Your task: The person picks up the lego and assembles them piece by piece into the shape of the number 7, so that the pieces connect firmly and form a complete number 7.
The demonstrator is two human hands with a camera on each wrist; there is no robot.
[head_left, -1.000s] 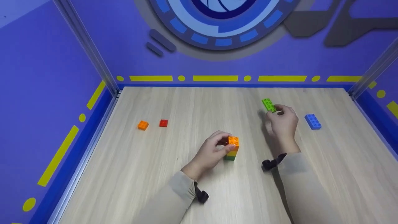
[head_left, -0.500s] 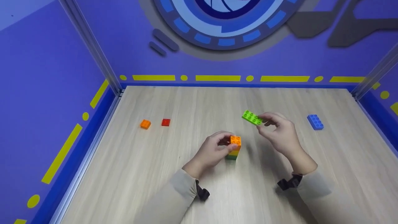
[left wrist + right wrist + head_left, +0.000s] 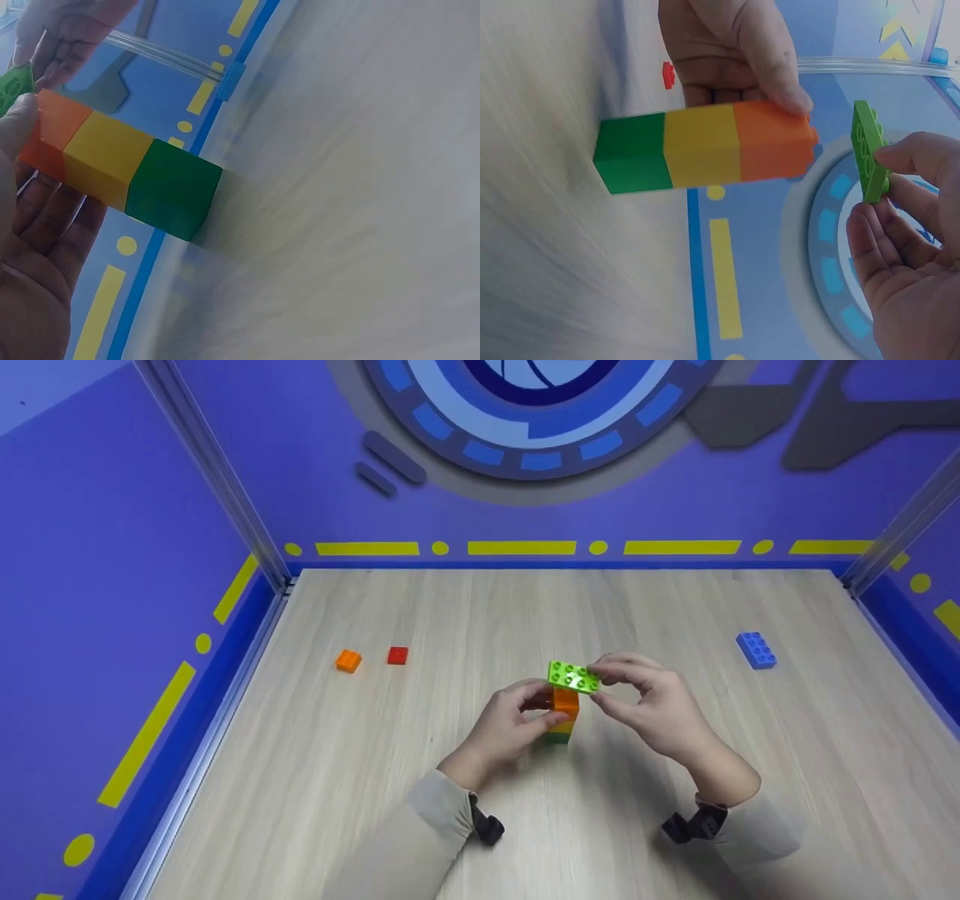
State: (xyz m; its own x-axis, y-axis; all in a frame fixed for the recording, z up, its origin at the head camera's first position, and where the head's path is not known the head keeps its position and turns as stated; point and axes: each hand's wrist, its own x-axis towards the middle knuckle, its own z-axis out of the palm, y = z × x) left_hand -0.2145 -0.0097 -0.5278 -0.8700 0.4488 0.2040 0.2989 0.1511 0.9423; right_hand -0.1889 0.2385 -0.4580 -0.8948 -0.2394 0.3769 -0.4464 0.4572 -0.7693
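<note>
A stack of building bricks stands upright on the table, with a green brick [image 3: 634, 152] at the bottom, a yellow brick [image 3: 703, 146] in the middle and an orange brick [image 3: 774, 141] on top. My left hand [image 3: 504, 729] grips the stack near its top, thumb on the orange brick. My right hand [image 3: 656, 703] pinches a flat light-green brick [image 3: 573, 676] by its right end, between thumb and fingers. In the head view the light-green brick overlaps the top of the stack; the right wrist view shows a gap between its underside and the orange studs.
On the left of the wooden table [image 3: 315, 780] lie a small orange brick [image 3: 348, 661] and a flat red brick [image 3: 397, 655]. A blue brick [image 3: 756, 650] lies at the right. Blue-purple panels [image 3: 465, 502] enclose the back and sides.
My right hand has brought the light-green brick leftward and nearer, turning it crosswise, from the back right to over the stack. My left hand has kept its hold on the stack.
</note>
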